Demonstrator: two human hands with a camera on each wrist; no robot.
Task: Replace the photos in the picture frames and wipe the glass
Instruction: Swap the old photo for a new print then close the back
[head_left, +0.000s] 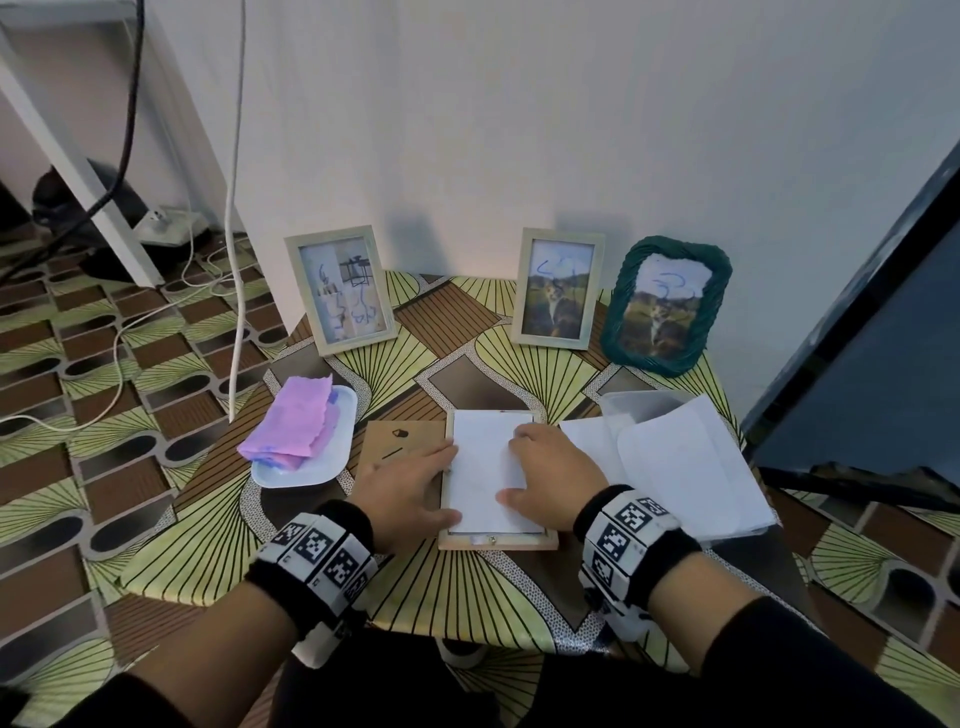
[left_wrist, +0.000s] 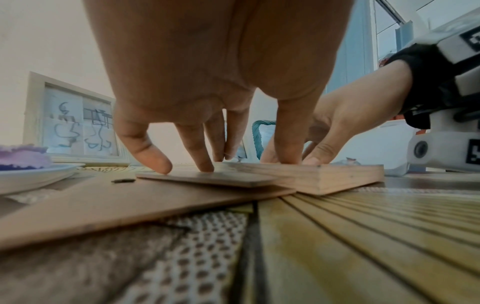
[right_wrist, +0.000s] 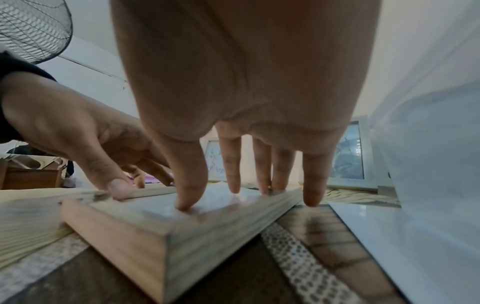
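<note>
Head view: table, then wood frame face down at centre, white photo inside. Left hand at 9 o'clock of frame, fingers straight, pressing its edge and backing. Right hand at 3 o'clock, straight fingers pressing photo.

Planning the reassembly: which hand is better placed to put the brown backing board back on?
Left hand: its fingers already rest on the brown backing board beside the face-down wooden frame; the right hand presses the white sheet.
</note>
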